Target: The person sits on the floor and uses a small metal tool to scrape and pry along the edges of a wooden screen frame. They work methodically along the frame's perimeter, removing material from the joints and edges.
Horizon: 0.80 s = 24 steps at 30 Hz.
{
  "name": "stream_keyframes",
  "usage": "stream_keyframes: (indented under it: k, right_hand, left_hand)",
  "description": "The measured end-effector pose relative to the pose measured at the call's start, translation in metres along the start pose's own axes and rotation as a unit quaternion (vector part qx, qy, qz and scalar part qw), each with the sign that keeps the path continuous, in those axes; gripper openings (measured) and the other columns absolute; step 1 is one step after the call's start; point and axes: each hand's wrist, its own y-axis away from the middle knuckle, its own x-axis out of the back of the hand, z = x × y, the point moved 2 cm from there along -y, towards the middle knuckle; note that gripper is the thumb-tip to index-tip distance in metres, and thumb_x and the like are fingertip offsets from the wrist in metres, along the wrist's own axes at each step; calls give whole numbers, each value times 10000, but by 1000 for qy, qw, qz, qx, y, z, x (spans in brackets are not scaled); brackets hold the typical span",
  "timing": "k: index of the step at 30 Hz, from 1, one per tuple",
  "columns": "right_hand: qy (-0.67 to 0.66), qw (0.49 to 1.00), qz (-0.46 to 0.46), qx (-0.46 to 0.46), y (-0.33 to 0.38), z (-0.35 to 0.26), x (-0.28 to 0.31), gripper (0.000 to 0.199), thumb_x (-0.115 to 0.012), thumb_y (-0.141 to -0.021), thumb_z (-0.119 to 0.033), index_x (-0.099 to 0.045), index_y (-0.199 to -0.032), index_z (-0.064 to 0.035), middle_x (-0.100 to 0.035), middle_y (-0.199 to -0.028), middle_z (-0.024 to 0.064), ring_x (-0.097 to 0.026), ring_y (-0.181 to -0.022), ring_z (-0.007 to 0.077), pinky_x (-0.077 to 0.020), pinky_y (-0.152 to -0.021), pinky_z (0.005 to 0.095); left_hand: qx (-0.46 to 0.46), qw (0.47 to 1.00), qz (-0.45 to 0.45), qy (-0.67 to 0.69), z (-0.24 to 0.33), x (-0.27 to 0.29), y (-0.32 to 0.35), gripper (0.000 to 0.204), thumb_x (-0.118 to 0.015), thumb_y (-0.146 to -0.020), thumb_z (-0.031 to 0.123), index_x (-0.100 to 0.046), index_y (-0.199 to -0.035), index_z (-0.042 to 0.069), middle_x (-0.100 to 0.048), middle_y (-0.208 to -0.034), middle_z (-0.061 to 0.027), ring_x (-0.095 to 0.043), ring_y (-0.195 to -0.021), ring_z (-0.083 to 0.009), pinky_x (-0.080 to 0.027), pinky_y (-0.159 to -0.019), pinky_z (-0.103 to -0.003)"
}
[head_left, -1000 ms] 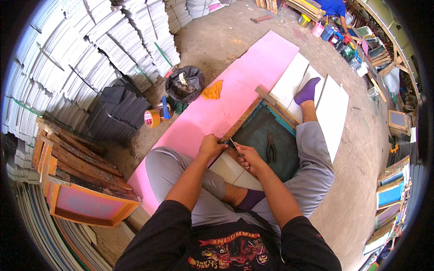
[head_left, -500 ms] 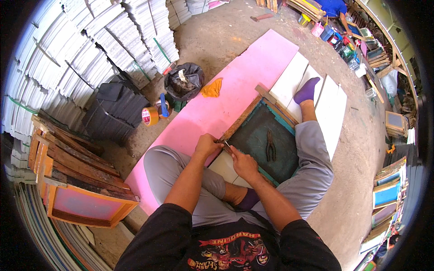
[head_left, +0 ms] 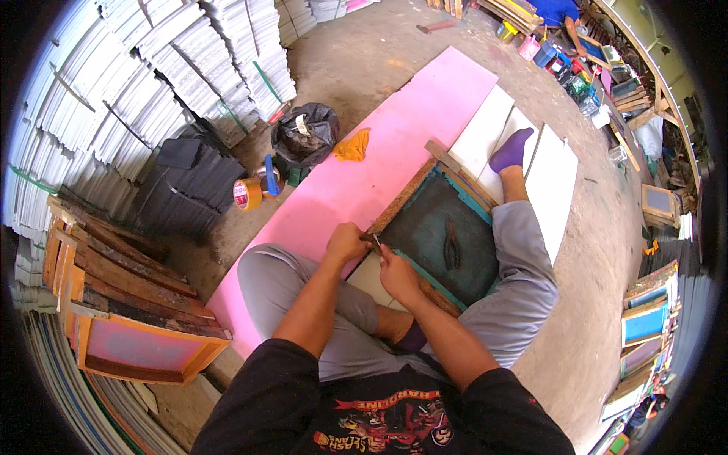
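My left hand (head_left: 348, 243) is closed at the near left corner of a wooden screen frame (head_left: 402, 200), its fingers pinched round something dark that I cannot make out. My right hand (head_left: 397, 274) grips a slim tool with a thin shiny metal tip (head_left: 376, 239); its handle is mostly hidden in the fist. The tip meets that same corner beside my left fingers. Dark mesh (head_left: 425, 220) with teal edges fills the frame, which lies between my legs. A pair of pliers (head_left: 452, 246) with dark handles rests on the mesh.
Under the frame lie a pink board (head_left: 326, 193) and white boards (head_left: 553, 182). An orange cloth (head_left: 352, 145), a black bag (head_left: 305, 133) and a tape roll (head_left: 247, 194) sit at the left. Wooden frames (head_left: 144, 345) stand near left. Another person (head_left: 557, 11) works far right.
My right hand has shifted slightly left, closer to my left hand, and the tool's tip has turned a little. The pliers and frame stay in place.
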Motion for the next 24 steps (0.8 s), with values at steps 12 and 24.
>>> stream_keyframes:
  k: [12,24]
  right_hand:
    - [64,997,-12,-40,13,-18,13,450,-533,-1033,-186,-555,-1478,-120,-722,-1108,287,-710,-1038,424,-539,-938,483]
    - [13,1000,21,8,1,7,-6,464,-567,-1026,-142,-537,-1481,-58,-734,-1145,242,-731,-1008,327,-551,-864,417]
  left_hand:
    - [16,1000,13,3,-15,-10,-2,284,-846,-766,299,-813,-969,103,-722,-840,-219,-722,-811,-395,-577,-765,-464]
    - [-14,1000,23,-14,-15,-10,-3,312,-836,-772,334,-810,-966,92,-725,-849,-215,-719,-810,-392,-572,-774,-465]
